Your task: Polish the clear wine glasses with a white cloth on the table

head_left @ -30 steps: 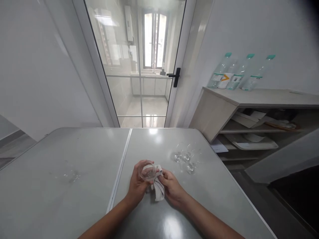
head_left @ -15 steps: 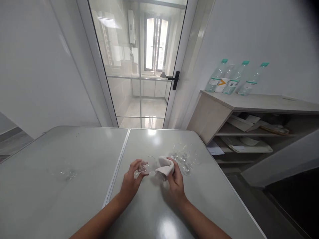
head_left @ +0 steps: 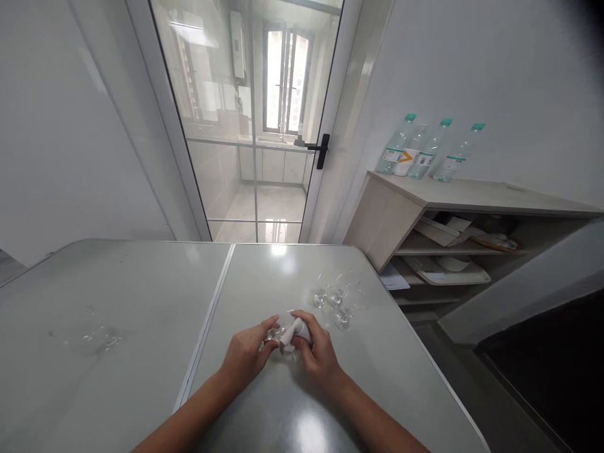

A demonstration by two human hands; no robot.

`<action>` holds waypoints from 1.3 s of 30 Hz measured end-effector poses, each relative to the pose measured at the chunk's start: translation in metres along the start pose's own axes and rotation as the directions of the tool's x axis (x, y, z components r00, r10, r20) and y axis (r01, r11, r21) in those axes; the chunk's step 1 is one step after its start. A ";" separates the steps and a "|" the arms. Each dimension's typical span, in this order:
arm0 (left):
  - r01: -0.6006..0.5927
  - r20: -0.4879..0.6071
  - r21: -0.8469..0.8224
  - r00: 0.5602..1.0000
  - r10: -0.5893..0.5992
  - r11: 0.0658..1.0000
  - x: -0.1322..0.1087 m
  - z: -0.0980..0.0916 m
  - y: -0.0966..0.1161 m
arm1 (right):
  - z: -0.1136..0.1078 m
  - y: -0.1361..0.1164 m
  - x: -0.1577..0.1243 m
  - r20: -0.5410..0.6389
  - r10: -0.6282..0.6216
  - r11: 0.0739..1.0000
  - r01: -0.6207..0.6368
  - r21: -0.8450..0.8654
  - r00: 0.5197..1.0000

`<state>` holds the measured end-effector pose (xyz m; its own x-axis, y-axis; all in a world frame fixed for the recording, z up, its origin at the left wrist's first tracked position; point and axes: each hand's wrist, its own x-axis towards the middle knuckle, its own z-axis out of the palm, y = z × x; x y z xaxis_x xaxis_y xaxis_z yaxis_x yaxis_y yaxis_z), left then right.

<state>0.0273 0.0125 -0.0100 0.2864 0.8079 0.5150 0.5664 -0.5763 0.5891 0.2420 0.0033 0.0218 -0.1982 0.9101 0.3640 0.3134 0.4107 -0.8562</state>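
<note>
Over the near middle of the table, my left hand (head_left: 244, 350) is closed on a clear stemmed glass (head_left: 275, 333), its fingers and thumb near the foot and stem. My right hand (head_left: 321, 352) pinches a folded white cloth (head_left: 299, 328), pressed against the bowl of that glass. The cloth and fingers hide much of the bowl. Just beyond my right hand, several clear stemmed glasses (head_left: 343, 319) stand close together on the table.
Another clear glass object (head_left: 109, 338) is on the left half of the pale, glossy table (head_left: 155, 296). A metal strip (head_left: 207, 321) divides the tabletop. Plastic bottles (head_left: 427, 151) stand on a wooden shelf unit (head_left: 401, 201) at the right. Behind the table is a glass door (head_left: 226, 170).
My right hand has brought the cloth left onto the glass, and the hands are closer together. Both are slightly lower in view. The camera has turned a little to the right.
</note>
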 end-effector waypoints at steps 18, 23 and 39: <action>0.415 0.168 -0.739 0.877 -0.450 0.531 0.009 0.012 0.008 | 0.010 -0.022 -0.001 0.419 0.053 0.831 0.193 -0.522 0.907; 0.429 0.199 -0.706 0.884 -0.423 0.564 0.009 0.014 0.007 | 0.012 -0.021 -0.002 0.412 0.091 0.785 0.189 -0.590 0.907; 0.408 -0.002 -0.479 0.885 -0.465 0.778 0.009 0.015 0.002 | 0.003 0.016 0.025 0.172 0.360 0.575 -0.073 -0.815 0.917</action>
<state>0.0426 0.0207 -0.0139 -0.0119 0.9830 0.1832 0.1873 -0.1778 0.9661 0.2394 0.0323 0.0160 -0.2287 0.9728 -0.0377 0.9513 0.2151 -0.2206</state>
